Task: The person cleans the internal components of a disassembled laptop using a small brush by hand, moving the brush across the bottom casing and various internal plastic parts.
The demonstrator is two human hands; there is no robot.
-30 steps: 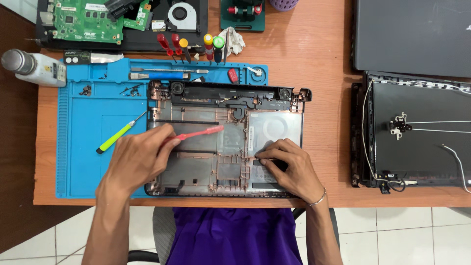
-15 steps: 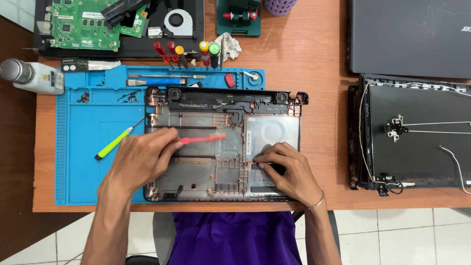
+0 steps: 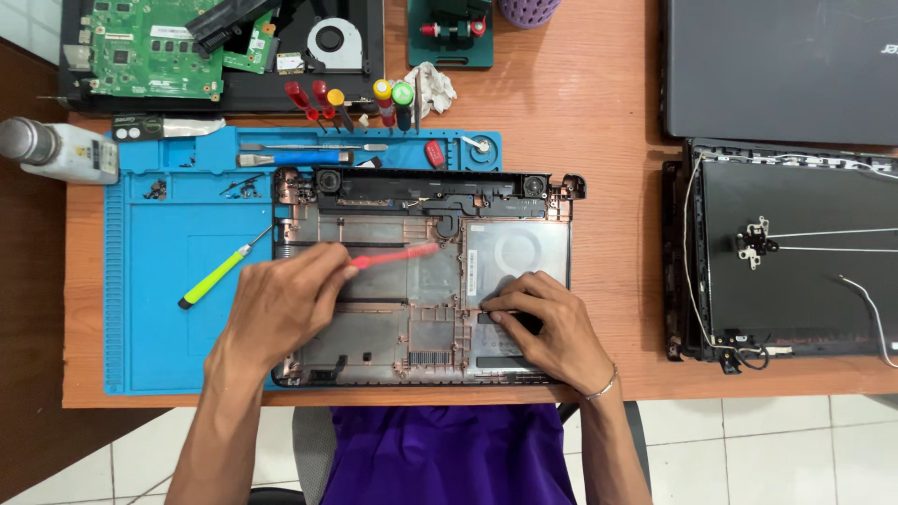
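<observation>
- There, the left hand (image 3: 281,304) gripped a red brush (image 3: 393,256), its tip over the middle of the laptop base shell (image 3: 514,245).
- The right hand (image 3: 547,323) pressed flat, fingers spread, on the shell's lower right part.
- The shell lay partly on a blue mat (image 3: 154,281) on the tabletop (image 3: 608,131).
- A green-handled screwdriver (image 3: 217,278) lay just beside the left hand.

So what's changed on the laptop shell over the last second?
Very little. The left hand keeps its grip on the red tool, whose tip has shifted slightly across the laptop base. The right hand stays pressed on the base's lower right. The green screwdriver has not moved on the blue mat.
</observation>
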